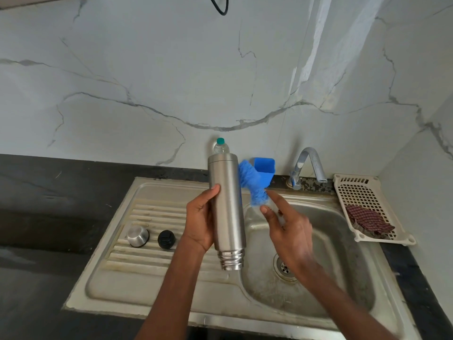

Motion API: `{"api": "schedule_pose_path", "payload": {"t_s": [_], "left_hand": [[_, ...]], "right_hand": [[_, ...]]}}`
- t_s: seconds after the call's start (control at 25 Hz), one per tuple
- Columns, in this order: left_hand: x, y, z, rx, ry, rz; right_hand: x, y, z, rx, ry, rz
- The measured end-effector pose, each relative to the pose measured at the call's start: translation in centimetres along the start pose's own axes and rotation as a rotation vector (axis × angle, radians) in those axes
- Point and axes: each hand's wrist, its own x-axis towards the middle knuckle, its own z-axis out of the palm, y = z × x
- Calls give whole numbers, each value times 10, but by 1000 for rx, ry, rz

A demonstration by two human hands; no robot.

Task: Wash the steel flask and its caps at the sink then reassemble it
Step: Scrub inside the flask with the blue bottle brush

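My left hand [201,219] grips the steel flask [228,209], held upside down over the sink with its threaded open mouth pointing down toward me. My right hand [284,224] holds a blue bristle brush [251,182] by its pale handle; the bristles lie against the flask's right side near its base. On the ribbed drainboard [147,266] to the left lie the steel cup cap [137,236] and the black inner cap [166,239], side by side, apart from both hands.
The sink basin [343,278] with its drain [284,267] lies under my right hand. A tap [307,165] stands behind it, no water visibly running. A blue holder [264,169] and a plastic bottle [221,145] stand at the back. A white basket [367,192] with a checked cloth [367,218] sits right.
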Motion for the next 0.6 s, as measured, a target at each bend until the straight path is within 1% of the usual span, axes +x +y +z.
{"api": "schedule_pose_path", "payload": {"t_s": [0.08, 0.12, 0.16, 0.24, 0.28, 0.36, 0.4, 0.48, 0.52, 0.6], "left_hand": [[0, 4, 2, -21, -79, 3], [-1, 4, 4, -20, -111, -11], [-3, 4, 6, 3, -114, -26], [-5, 1, 10, 54, -68, -61], [-5, -1, 11, 59, -52, -79], [-4, -4, 11, 26, -56, -83], [-4, -5, 11, 8, -53, -70], [-2, -5, 10, 9, 1, -44], [0, -5, 11, 13, 3, -41], [1, -5, 12, -11, -83, -56]], "right_hand": [[0, -3, 1, 181, 51, 108], [2, -6, -2, 226, 54, 102], [4, -10, -5, 216, 42, 51], [8, -12, -6, 98, 5, -78], [9, -9, -4, 65, 0, -66], [11, -5, 1, 84, 35, 33], [10, -4, 2, 91, 37, 25], [5, -8, 1, 57, -10, -106], [4, -7, 2, 40, -26, -135], [5, -6, 7, 69, -2, -4]]}}
